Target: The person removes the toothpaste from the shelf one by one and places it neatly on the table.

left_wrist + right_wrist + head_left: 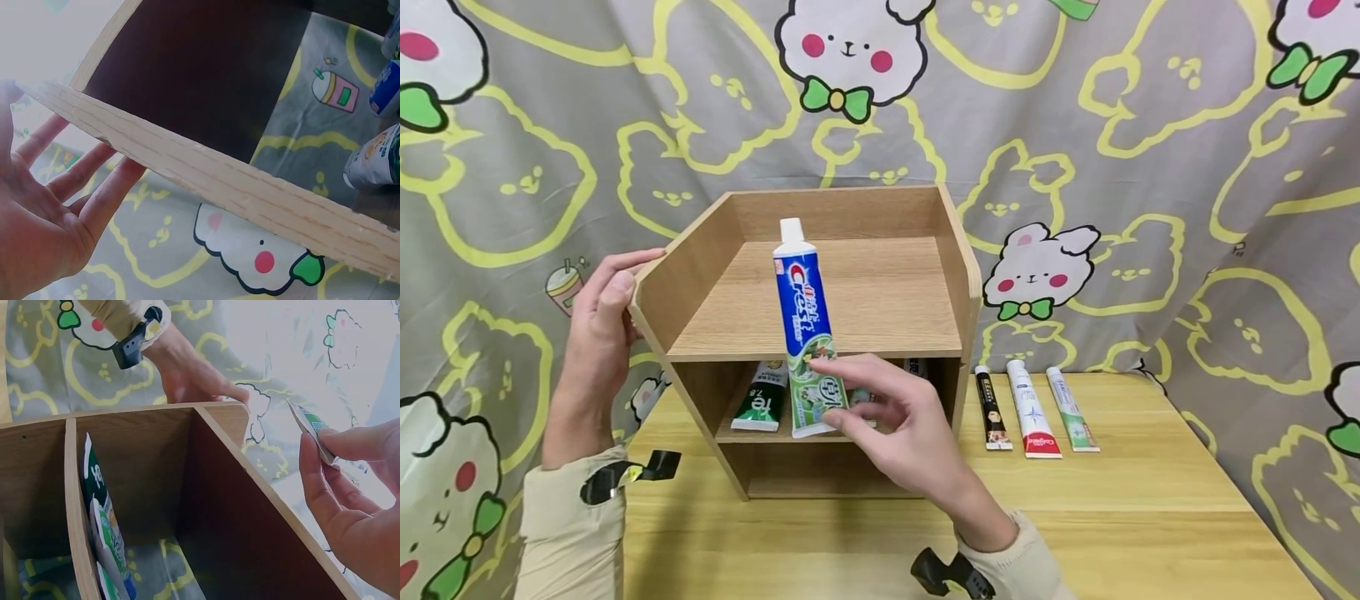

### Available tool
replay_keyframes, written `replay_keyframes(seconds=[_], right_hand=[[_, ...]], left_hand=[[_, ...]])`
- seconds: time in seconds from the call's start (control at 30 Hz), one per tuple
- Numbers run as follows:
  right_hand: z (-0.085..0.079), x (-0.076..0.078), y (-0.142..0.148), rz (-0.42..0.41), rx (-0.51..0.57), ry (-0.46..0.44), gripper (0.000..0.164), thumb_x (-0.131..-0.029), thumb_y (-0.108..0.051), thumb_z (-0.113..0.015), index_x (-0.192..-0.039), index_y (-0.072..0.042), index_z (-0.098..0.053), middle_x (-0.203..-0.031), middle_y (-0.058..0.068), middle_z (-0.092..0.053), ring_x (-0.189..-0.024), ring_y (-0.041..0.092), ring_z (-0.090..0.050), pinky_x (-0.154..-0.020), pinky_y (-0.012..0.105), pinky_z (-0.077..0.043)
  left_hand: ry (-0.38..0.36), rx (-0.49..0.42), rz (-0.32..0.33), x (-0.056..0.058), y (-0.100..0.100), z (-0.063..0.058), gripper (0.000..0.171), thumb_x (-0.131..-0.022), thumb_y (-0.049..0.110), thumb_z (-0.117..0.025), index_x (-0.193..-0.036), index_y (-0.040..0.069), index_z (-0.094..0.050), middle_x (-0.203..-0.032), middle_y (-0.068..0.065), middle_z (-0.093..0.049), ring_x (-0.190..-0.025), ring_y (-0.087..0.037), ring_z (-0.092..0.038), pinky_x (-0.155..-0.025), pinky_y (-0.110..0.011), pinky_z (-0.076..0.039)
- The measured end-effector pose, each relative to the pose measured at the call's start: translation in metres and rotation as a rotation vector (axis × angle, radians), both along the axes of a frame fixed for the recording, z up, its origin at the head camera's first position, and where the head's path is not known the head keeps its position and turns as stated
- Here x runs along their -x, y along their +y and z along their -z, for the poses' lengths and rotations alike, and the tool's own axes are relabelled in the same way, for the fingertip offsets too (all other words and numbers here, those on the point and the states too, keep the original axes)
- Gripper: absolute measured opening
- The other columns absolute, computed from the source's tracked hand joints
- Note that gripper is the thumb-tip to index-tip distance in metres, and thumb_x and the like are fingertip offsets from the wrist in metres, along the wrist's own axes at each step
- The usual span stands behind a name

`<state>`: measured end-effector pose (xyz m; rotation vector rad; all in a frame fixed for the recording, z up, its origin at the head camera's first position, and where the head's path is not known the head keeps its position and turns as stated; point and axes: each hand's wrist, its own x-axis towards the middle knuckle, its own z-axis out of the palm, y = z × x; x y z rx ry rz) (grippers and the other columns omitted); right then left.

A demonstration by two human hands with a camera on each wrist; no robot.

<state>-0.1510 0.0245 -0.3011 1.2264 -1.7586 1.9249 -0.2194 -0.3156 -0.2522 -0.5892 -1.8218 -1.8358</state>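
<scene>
My right hand (910, 421) pinches the bottom end of a blue and green Crest toothpaste tube (805, 317) between thumb and fingers. The tube stands cap up in front of the wooden shelf (842, 354); the right wrist view shows its crimped end (312, 434) between the fingertips. My left hand (598, 333) rests against the outside of the shelf's left side panel, its fingers (109, 197) fairly straight in the left wrist view. On the middle level lie several tubes, among them a green and white toothpaste tube (763, 400); the held tube and right hand partly hide others.
To the right of the shelf, a black tube (991, 408), a white and red Colgate tube (1032, 408) and a white and green tube (1072, 408) lie side by side on the wooden table (1135, 492). A patterned curtain (880, 158) hangs behind.
</scene>
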Motion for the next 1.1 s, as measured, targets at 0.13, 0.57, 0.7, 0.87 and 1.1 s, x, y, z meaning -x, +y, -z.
replay_keyframes(seconds=[0.13, 0.57, 0.7, 0.87, 1.1], right_hand=[[0.003, -0.003, 0.006, -0.001, 0.032, 0.010, 0.043, -0.087, 0.013, -0.072, -0.129, 0.001, -0.068, -0.126, 0.012, -0.069, -0.112, 0.028, -0.067, -0.081, 0.040, -0.060], [0.010, -0.015, 0.025, 0.059, 0.019, 0.012, 0.043, -0.087, 0.013, -0.073, -0.127, -0.001, -0.070, -0.123, 0.012, -0.068, -0.107, 0.025, -0.067, -0.078, 0.039, -0.061], [0.013, -0.018, 0.034, 0.048, 0.032, 0.008, 0.045, -0.086, 0.016, -0.072, -0.128, 0.000, -0.069, -0.123, 0.015, -0.067, -0.107, 0.025, -0.067, -0.079, 0.041, -0.060], [0.016, -0.020, 0.044, 0.054, 0.047, 0.017, 0.047, -0.084, 0.020, -0.071, -0.127, 0.002, -0.069, -0.123, 0.018, -0.067, -0.108, 0.024, -0.067, -0.078, 0.042, -0.060], [0.020, -0.024, 0.055, 0.099, 0.049, 0.036, 0.049, -0.081, 0.022, -0.072, -0.126, 0.003, -0.069, -0.122, 0.018, -0.067, -0.108, 0.022, -0.067, -0.077, 0.037, -0.061]], left_hand=[[-0.001, 0.006, -0.010, -0.001, 0.001, 0.000, 0.041, -0.102, 0.023, -0.047, -0.135, 0.004, -0.062, -0.121, -0.012, -0.065, -0.089, -0.020, -0.067, -0.064, -0.025, -0.059], [-0.006, 0.005, -0.030, 0.000, 0.001, -0.001, 0.041, -0.101, 0.023, -0.047, -0.134, 0.004, -0.063, -0.120, -0.012, -0.066, -0.087, -0.020, -0.067, -0.062, -0.025, -0.058], [-0.002, 0.018, -0.030, 0.000, 0.001, 0.000, 0.042, -0.101, 0.024, -0.047, -0.135, 0.005, -0.063, -0.122, -0.012, -0.066, -0.089, -0.021, -0.067, -0.062, -0.025, -0.058], [0.007, 0.014, -0.022, 0.001, 0.001, 0.000, 0.042, -0.101, 0.023, -0.047, -0.135, 0.004, -0.063, -0.121, -0.012, -0.066, -0.088, -0.020, -0.067, -0.062, -0.024, -0.058], [-0.005, -0.010, -0.025, 0.001, 0.002, 0.000, 0.041, -0.101, 0.023, -0.047, -0.134, 0.004, -0.064, -0.119, -0.012, -0.066, -0.086, -0.020, -0.067, -0.060, -0.025, -0.058]])
